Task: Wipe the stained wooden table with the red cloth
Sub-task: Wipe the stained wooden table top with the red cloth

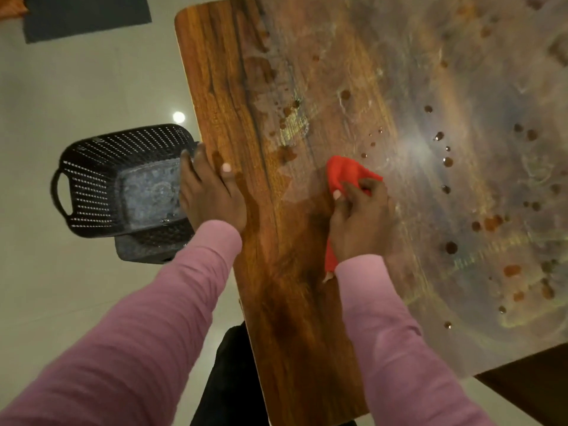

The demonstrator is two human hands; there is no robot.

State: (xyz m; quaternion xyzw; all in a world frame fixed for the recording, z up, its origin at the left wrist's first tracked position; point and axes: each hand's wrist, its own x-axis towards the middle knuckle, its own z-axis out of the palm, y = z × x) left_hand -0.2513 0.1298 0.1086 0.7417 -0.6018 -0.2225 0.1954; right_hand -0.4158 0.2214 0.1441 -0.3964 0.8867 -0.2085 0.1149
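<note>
Right grip (359, 216) bunches a crumpled red cloth (345, 172) on the stained wooden worktop (276, 87); left grip (212, 192) clasps its edge.

Red cloth (347, 172) in right hand (359, 222) on stained wooden table (307, 72); left hand (209, 195) at edge.
</note>
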